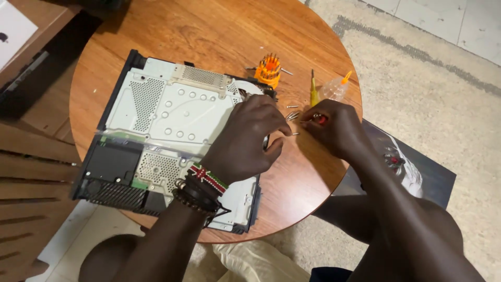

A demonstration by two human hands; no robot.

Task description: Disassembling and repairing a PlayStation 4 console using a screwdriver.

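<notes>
Screws (small, metal) between hands on round wooden table.

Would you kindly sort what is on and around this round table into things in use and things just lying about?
In use:
opened console chassis under the left hand
small red-handled tool in the right hand
loose screws between the hands

Lying about:
orange bit holder
yellow-green tool
clear bottle
dark printed sheet on the floor

At frame centre, the left hand rests on an opened console chassis on a round wooden table. The right hand pinches what looks like a small screwdriver near loose screws.
</notes>
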